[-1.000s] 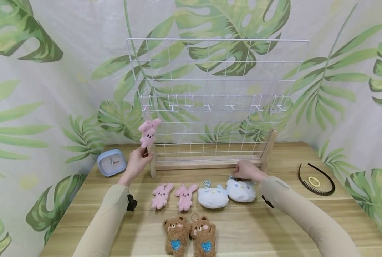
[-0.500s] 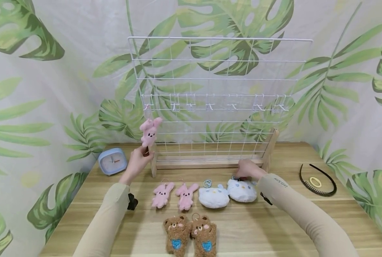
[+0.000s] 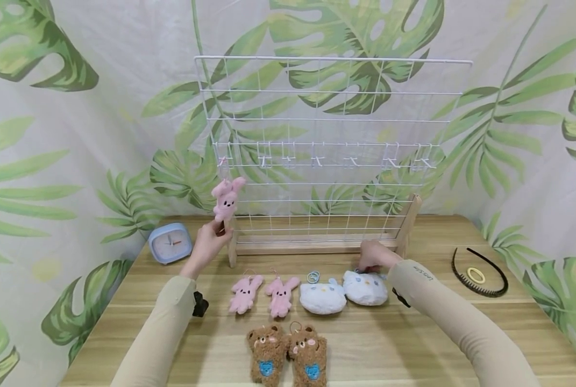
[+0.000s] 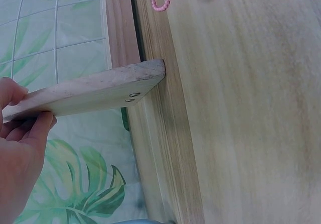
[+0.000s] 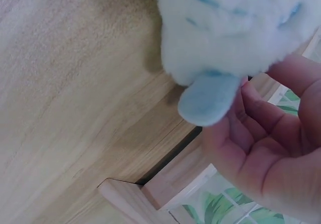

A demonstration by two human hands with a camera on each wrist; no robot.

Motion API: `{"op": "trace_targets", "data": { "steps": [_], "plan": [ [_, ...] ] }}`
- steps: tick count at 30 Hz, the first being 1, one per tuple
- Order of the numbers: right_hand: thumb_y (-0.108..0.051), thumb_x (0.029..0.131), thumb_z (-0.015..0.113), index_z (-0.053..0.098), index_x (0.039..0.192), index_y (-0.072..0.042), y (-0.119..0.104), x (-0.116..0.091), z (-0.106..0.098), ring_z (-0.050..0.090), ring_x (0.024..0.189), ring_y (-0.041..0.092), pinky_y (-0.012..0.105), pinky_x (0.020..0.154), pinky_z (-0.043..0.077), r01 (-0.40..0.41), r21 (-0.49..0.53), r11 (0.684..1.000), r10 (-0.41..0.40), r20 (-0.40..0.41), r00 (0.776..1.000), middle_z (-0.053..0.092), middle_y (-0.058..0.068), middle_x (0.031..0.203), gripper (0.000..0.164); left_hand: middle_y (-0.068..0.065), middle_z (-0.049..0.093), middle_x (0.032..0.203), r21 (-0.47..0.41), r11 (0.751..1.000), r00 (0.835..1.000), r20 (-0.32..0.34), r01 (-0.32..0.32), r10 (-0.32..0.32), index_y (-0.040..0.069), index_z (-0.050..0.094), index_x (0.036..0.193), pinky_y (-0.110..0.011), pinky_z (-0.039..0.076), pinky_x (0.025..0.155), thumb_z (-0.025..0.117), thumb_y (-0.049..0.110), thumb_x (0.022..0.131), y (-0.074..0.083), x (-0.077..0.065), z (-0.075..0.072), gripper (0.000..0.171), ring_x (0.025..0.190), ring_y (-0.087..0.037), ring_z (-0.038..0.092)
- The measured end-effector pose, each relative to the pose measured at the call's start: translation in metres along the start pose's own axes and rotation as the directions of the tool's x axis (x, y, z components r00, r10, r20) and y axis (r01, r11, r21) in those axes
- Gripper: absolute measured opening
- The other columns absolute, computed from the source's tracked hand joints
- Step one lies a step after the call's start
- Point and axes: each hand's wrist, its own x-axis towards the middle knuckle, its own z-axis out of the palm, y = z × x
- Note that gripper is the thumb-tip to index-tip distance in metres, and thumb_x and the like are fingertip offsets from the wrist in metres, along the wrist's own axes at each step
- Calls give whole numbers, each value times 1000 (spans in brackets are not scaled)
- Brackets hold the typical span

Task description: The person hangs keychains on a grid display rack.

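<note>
Over the last second I see little change on my feed: the left hand (image 3: pixel 209 242) stays clamped on the wooden upright (image 4: pixel 95 91), just below a hanging pink rabbit plush (image 3: pixel 227 201), while the right hand (image 3: pixel 376 253) covers more of a blue loop. Its curled fingers appear to pinch the white kitten plush (image 3: pixel 366 289) just below that grip, though the plush hides the contact; I judge this to be the pick-up, with the rack steadied. Dark lettering on the right sleeve (image 3: pixel 442 301) is too small for me to read surely.
</note>
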Motion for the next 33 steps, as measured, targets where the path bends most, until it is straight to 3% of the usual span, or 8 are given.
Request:
{"op": "trace_targets", "data": {
  "steps": [6,11,16,22,27,33],
  "plan": [
    [-3,74,67,47,49,-17,0,2,0,36,41,6,18,40,29,3,-30,1000,-2,29,1000,40,-6,43,35,-28,65,126,6,1000,1000,4,5,-5,-7,57,133,-49,56,95,57,13,98,0,-2,-1,40,119,-39,63],
    [3,73,59,41,48,-19,-1,-1,-1,33,40,6,18,40,26,50,-34,998,-49,39,998,37,-6,43,38,-28,63,129,-9,1000,1000,14,15,-15,-8,55,135,-50,55,97,57,13,98,0,-4,-2,42,121,-40,61],
    [-1,78,63,39,47,-19,-1,-8,-3,32,42,7,20,44,27,98,3,995,-98,29,995,37,-7,43,43,-28,61,132,-27,999,1000,25,20,-19,-7,53,137,-50,53,99,56,12,98,0,-3,-1,43,125,-40,59],
    [-3,80,65,48,51,-17,-4,-14,-6,42,46,7,19,48,33,123,27,992,-123,-19,992,49,-5,49,37,-29,62,130,-7,1000,1000,14,9,-9,-9,55,134,-49,54,97,56,11,98,-1,-2,0,42,123,-40,60],
    [2,77,62,43,47,-18,-4,-15,-6,35,43,7,19,45,27,125,24,992,-125,7,992,43,-7,44,40,-29,61,131,-9,1000,1000,10,5,-5,-9,54,134,-48,54,98,56,11,97,-1,-2,-1,42,123,-40,60],
    [-1,80,66,41,47,-18,0,-13,-5,32,43,7,19,45,28,138,35,990,-140,38,989,38,-7,44,44,-29,62,131,-9,1000,1000,7,3,-3,-9,55,134,-48,54,97,57,11,97,-1,-1,0,41,123,-40,61]
  ]
}}
